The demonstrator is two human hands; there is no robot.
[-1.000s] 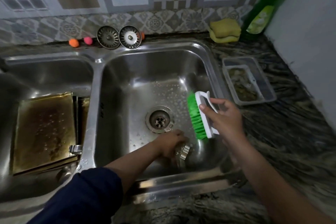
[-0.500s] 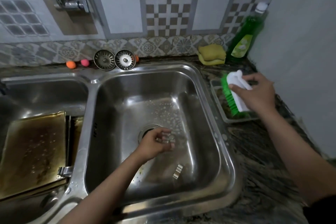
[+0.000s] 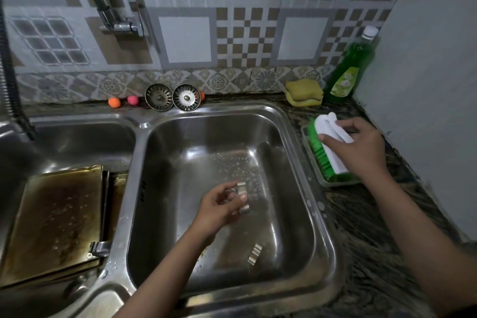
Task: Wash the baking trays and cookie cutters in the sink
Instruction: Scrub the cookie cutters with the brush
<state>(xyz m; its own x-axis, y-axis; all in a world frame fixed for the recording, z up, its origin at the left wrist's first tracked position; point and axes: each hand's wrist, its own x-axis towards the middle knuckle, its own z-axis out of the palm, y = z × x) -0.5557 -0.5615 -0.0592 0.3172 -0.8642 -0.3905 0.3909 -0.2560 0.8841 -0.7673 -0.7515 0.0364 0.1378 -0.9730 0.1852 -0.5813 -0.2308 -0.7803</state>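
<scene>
My left hand [image 3: 222, 208] holds a small metal cookie cutter [image 3: 242, 195] over the middle of the right sink basin [image 3: 296, 137]. A second metal cookie cutter [image 3: 255, 253] lies on the basin floor near the front. My right hand [image 3: 361, 147] grips a white scrub brush with green bristles [image 3: 326, 148], bristles down in a clear plastic tray [image 3: 335, 182] on the counter right of the sink. Stained, browned baking trays [image 3: 59, 219] are stacked in the left basin.
A green dish soap bottle [image 3: 348, 70] and a yellow sponge [image 3: 304, 91] stand at the back right corner. Two sink strainers [image 3: 172, 97] and small orange and pink balls [image 3: 124, 101] lean behind the sink. The tap [image 3: 121, 15] is on the wall at back left.
My right hand carried the brush out of the right basin and onto the plastic tray on the counter. My left hand lifted one cutter off the basin floor, leaving the other behind.
</scene>
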